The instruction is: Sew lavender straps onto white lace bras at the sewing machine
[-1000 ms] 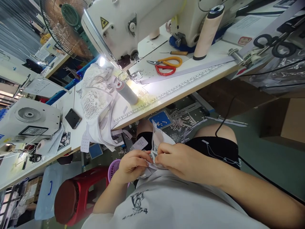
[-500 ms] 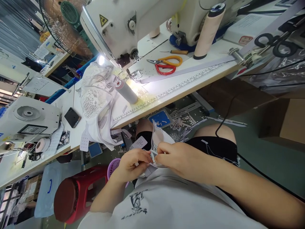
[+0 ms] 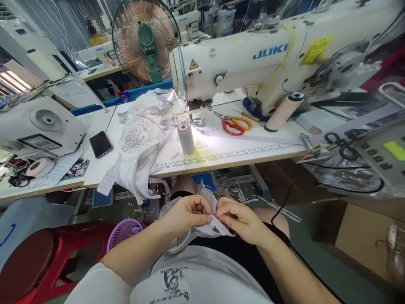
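Over my lap I hold a white bra (image 3: 207, 230), its fabric bunched between both hands. My left hand (image 3: 186, 216) is closed, thumb and fingertips pinching the cloth. Close beside it, my right hand (image 3: 243, 219) pinches the same fabric, thumb against forefinger. What lies right between the fingertips is too small to make out. On the table edge beyond my hands is a pile of white lace bras (image 3: 139, 135), straps hanging over the front. A grey thread spool (image 3: 185, 139) stands upright to its right, in front of the sewing machine's needle.
The sewing machine (image 3: 234, 63) spans the table's back. Red- and orange-handled scissors (image 3: 234, 125) and a peach thread cone (image 3: 284, 112) lie near it. A phone (image 3: 100, 144) rests at left. Below are a purple basket (image 3: 123, 232), a red stool (image 3: 47, 253) and a cardboard box (image 3: 363, 236).
The view has tilted up and levelled, showing more of the machine and fan. My hands have shifted their hold on the bra, and its cup now shows less.
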The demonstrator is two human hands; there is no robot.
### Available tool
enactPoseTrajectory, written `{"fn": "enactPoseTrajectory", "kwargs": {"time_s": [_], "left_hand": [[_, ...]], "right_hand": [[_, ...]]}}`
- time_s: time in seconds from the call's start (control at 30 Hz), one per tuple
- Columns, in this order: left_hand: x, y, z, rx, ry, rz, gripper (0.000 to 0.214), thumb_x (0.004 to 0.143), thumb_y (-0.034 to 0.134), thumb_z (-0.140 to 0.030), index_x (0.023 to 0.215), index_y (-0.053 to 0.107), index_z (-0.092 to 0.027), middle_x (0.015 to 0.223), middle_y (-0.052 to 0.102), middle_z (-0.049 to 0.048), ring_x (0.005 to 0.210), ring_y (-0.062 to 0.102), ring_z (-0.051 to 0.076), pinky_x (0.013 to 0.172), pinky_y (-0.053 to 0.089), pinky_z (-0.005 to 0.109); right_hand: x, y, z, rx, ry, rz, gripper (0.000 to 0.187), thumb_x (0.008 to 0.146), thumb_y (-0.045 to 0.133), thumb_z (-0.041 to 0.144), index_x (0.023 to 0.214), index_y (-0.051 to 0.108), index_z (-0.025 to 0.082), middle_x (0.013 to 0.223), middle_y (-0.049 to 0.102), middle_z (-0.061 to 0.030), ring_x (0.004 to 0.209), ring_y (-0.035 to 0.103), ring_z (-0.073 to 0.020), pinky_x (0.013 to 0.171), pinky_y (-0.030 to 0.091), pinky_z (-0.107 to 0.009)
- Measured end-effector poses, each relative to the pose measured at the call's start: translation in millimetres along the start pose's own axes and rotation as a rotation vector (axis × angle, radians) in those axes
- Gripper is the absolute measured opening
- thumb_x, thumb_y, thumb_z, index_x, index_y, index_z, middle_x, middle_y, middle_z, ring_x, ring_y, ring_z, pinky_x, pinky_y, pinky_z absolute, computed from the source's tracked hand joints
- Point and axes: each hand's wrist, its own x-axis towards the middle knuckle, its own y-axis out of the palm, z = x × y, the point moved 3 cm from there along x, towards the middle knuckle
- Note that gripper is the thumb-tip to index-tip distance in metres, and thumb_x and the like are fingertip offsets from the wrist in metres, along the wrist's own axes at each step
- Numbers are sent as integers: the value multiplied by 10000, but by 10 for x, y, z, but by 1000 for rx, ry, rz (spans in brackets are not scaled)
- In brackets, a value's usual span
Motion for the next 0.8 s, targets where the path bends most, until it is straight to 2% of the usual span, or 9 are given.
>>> {"fn": "enactPoseTrajectory", "kwargs": {"time_s": [0.17, 0.33, 0.8], "left_hand": [[62, 96, -23, -75, 1, -3, 345, 504, 811, -270, 672, 547, -124, 550, 545, -32, 454, 466, 43, 445, 334, 160], [65, 152, -19, -133, 16, -30, 352, 503, 811, -261, 691, 545, -129, 566, 563, -29, 457, 486, 49, 451, 349, 160], [12, 216, -26, -185, 79, -70, 297, 536, 787, -228, 685, 550, -129, 568, 545, -34, 472, 479, 48, 471, 350, 169]], "right_hand": [[-11, -39, -57, 84, -44, -87, 152, 846, 532, 323, 792, 605, 200, 734, 467, -5, 647, 464, -106, 554, 367, -220], [-18, -29, -113, 168, -36, -144, 160, 834, 545, 341, 796, 589, 192, 727, 448, -4, 629, 444, -106, 542, 348, -226], [-33, -37, -125, 155, -48, -149, 179, 836, 539, 361, 808, 598, 194, 720, 431, -6, 626, 431, -113, 535, 338, -238]]}}
